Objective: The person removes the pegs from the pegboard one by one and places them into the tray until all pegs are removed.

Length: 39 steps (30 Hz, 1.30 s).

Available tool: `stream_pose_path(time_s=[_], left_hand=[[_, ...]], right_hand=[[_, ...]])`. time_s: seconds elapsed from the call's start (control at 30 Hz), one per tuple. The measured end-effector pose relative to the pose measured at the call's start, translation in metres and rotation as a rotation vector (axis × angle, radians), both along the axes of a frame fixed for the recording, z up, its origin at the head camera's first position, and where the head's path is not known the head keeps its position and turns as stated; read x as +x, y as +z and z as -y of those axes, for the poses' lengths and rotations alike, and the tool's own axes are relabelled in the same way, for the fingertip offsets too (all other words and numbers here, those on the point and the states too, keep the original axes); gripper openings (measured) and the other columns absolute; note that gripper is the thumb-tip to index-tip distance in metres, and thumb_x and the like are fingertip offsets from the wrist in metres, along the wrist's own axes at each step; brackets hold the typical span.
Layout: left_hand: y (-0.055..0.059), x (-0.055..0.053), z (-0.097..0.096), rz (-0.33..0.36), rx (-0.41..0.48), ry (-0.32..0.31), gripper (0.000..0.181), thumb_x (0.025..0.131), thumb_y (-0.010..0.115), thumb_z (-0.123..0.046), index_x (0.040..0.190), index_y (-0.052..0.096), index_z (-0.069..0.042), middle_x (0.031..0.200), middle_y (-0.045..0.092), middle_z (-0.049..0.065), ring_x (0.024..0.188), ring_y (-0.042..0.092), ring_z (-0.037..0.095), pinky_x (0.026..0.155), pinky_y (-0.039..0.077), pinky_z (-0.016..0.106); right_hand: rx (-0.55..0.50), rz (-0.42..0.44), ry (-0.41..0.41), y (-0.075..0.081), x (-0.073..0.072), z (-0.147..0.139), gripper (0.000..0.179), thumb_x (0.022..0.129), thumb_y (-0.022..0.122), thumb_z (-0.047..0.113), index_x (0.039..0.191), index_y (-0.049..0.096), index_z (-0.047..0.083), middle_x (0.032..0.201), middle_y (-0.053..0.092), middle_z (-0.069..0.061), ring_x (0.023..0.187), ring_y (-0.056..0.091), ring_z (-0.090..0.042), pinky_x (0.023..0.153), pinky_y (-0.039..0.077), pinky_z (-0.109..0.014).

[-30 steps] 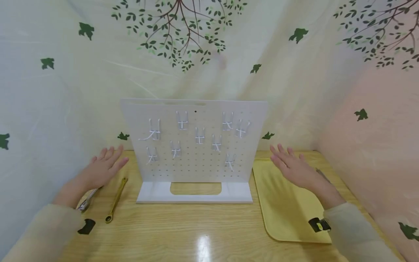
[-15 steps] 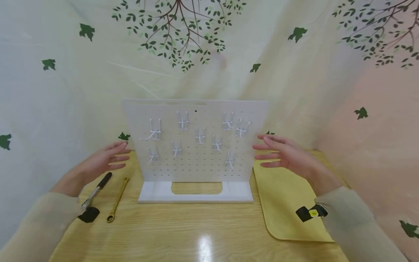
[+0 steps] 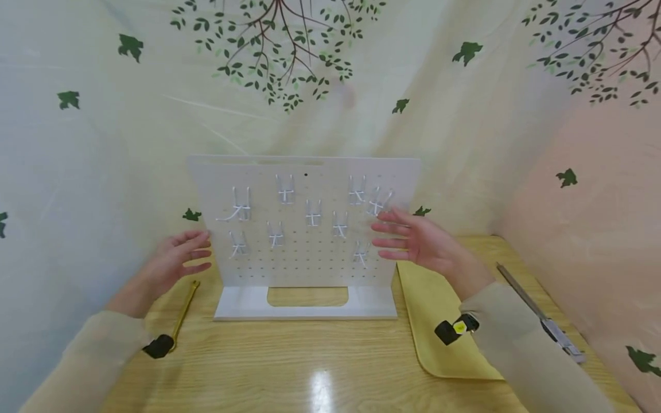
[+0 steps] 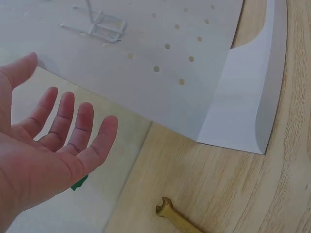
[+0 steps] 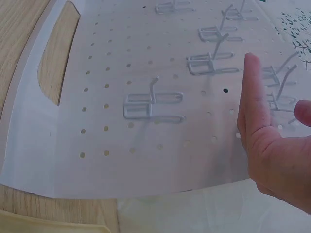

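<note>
A white pegboard [image 3: 304,264] stands upright on the table with several white wire hooks [image 3: 313,217] on its face. My left hand [image 3: 178,261] is at its left edge, fingers loosely bent and holding nothing; in the left wrist view the thumb is right at the board's edge. My right hand [image 3: 418,238] hangs in front of the board's right side, fingers extended toward the hooks, with nothing in it. In the right wrist view a hook [image 5: 153,104] shows low on the board, apart from the fingers.
A golden ratchet wrench [image 3: 185,312] lies left of the board, partly behind the left wrist camera. On the right is a yellow tray [image 3: 428,344], partly under my right arm. A caliper-like metal tool [image 3: 542,315] lies beyond it. Patterned cloth [image 3: 320,126] hangs behind.
Both hands have turned from palm-down to palms facing inward. The right hand has moved left in front of the board; the left hand has come to its left edge. A black-handled tool is now hidden.
</note>
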<state>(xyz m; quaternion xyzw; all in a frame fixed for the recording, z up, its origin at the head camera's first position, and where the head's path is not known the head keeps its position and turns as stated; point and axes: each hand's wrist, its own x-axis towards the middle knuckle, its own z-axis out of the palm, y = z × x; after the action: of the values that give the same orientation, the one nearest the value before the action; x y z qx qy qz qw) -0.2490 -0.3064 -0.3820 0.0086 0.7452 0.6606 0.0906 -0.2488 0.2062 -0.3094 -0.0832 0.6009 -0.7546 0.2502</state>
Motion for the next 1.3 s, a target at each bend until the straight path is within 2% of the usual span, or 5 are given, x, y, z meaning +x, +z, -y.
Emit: stream_pose_path(time_s=[0.13,0.27,0.63,1.03,1.3], left_hand=[[0.000,-0.003,-0.006,0.014,-0.001,0.008,0.047,0.101,0.054,-0.054,0.128,0.050,-0.014,0.123,0.054,0.005,0.111,0.058,0.021,0.092,0.057,0.037],[0.000,-0.004,-0.009,0.012,-0.007,0.009,0.052,0.101,0.052,-0.057,0.128,0.053,-0.013,0.121,0.059,0.003,0.109,0.059,0.019,0.093,0.057,0.039],[-0.003,-0.006,-0.012,-0.047,-0.158,0.030,0.076,0.099,0.047,-0.065,0.139,0.046,0.000,0.128,0.053,0.016,0.112,0.057,0.027,0.090,0.057,0.033],[-0.005,-0.005,-0.013,-0.066,-0.096,0.051,0.067,0.100,0.050,-0.060,0.130,0.052,0.001,0.112,0.061,0.006,0.106,0.061,0.024,0.088,0.059,0.035],[-0.004,-0.006,-0.013,-0.056,-0.073,0.055,0.065,0.099,0.052,-0.060,0.124,0.054,-0.001,0.108,0.063,0.004,0.100,0.063,0.019,0.088,0.059,0.035]], right_hand=[[-0.078,0.044,-0.050,-0.001,-0.001,0.005,0.034,0.108,0.051,0.036,0.126,0.053,0.008,0.128,0.062,-0.010,0.106,0.069,-0.028,0.089,0.059,-0.037],[-0.127,0.073,-0.075,-0.001,0.000,0.011,0.026,0.106,0.055,0.034,0.119,0.058,0.011,0.118,0.066,-0.008,0.093,0.070,-0.022,0.084,0.060,-0.034],[-0.209,0.077,-0.054,0.003,-0.001,0.023,0.022,0.106,0.057,0.025,0.117,0.067,0.009,0.107,0.072,-0.007,0.081,0.072,-0.019,0.077,0.061,-0.030],[-0.233,0.110,-0.086,0.009,0.001,0.029,0.015,0.105,0.058,0.015,0.110,0.071,0.009,0.105,0.073,-0.005,0.076,0.070,-0.014,0.074,0.060,-0.026],[-0.161,0.089,-0.130,0.012,0.000,0.028,0.014,0.103,0.062,0.016,0.108,0.073,0.009,0.099,0.073,-0.004,0.072,0.066,-0.013,0.069,0.059,-0.022]])
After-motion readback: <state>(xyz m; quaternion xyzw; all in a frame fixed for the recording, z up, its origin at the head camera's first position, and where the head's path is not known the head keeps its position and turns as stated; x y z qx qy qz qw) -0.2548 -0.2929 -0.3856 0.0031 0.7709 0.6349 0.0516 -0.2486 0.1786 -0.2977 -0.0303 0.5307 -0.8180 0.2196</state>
